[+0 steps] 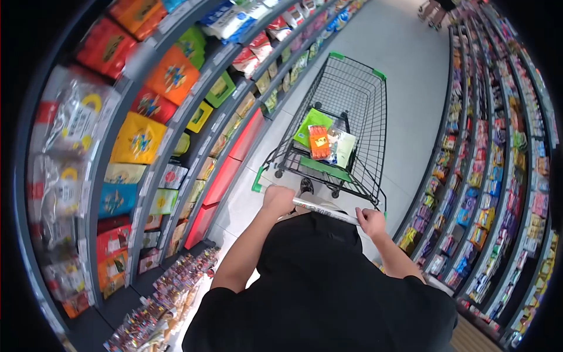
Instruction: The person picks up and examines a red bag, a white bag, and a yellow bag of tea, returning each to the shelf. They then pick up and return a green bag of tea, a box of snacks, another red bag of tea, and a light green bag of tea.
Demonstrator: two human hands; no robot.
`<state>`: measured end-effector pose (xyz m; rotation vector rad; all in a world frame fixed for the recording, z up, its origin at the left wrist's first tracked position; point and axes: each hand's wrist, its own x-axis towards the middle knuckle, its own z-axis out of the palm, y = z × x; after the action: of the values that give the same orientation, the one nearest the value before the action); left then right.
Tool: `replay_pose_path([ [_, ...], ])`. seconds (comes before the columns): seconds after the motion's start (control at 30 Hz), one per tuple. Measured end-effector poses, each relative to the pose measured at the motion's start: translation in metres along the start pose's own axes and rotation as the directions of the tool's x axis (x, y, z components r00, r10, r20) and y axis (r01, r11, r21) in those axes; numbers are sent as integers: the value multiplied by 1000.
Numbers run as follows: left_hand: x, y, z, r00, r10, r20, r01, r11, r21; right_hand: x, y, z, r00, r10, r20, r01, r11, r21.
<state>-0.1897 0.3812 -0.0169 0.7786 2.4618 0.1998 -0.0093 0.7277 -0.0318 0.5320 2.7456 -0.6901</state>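
Note:
Both of my hands are wrapped round the handlebar [322,209] of a wire shopping cart [352,82] with green corners. My left hand [278,199] closes on the bar's left part, and my right hand [372,222] on its right end. Inside the cart, near the handle side, lies an orange packet [319,142]. It overlaps a bright green packet [305,127] on its left. On its right are a clear plastic package [335,138] and a pale green packet [346,148]. The far part of the basket shows bare wire.
Shelves [146,64] of bagged goods run close along the left. Another long row of shelves [463,146] with small colourful packs curves along the right. Pale floor tiles [410,64] stretch ahead, with another cart [432,13] partly visible at the far end. Small wrapped items [176,281] fill a low display at lower left.

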Motion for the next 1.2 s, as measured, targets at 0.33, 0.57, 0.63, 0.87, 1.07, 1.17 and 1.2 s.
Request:
replay_pose_path([
  [0.33, 2, -15, -11, 916, -36, 400, 33, 999, 16, 84, -40, 7, 983, -120, -137, 147, 968, 205],
  [0.57, 3, -12, -9, 912, -27, 409, 32, 999, -7, 368, -31, 88, 993, 76, -94, -52, 970, 238],
  [0.63, 6, -11, -13, 900, -43, 434, 48, 999, -1, 448, -16, 137, 982, 189, -25, -179, 959, 221],
  [0.87, 13, -13, -14, 860, -91, 502, 98, 995, 14, 553, -19, 218, 845, 451, 287, -487, 871, 63],
  [1.07, 11, -17, -13, 844, -75, 531, 95, 995, -11, 554, -26, 229, 901, 415, 121, -428, 897, 112],
  [1.17, 5, -20, -10, 886, -59, 460, 84, 996, -35, 520, -38, 207, 948, 319, 7, -310, 917, 249],
  [1.2, 3, -22, -9, 916, -56, 398, 85, 995, -56, 508, -45, 197, 951, 299, -79, -254, 900, 355],
])
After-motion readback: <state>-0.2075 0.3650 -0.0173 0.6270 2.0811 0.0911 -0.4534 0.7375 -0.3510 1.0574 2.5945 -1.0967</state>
